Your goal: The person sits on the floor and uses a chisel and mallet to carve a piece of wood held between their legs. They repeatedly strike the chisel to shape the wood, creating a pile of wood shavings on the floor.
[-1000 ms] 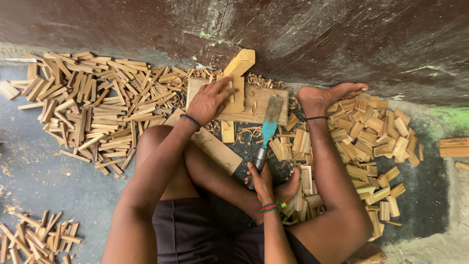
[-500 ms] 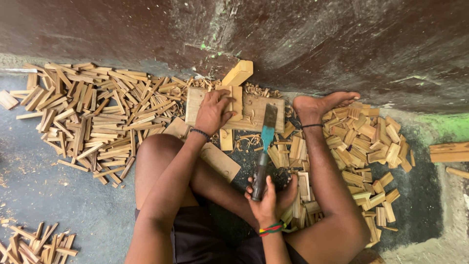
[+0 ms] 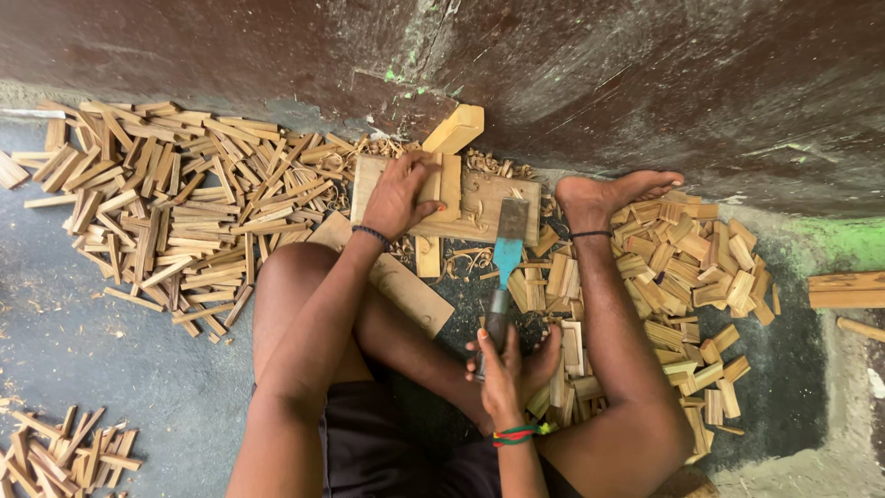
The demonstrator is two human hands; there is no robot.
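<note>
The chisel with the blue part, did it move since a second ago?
Yes. The chisel has been drawn back toward the person; its blade sits at the near edge of the wooden board, gripped by the right hand.

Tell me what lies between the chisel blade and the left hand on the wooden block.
Head view: only bare wooden block surface separates the chisel blade from the left hand; curled shavings lie just below the block.

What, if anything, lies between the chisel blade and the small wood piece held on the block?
Nothing visible. The chisel, gripped by the right hand, points its blade at the wooden block, where the left hand pins the small wood piece. Only bare block surface and loose shavings lie between.
</note>
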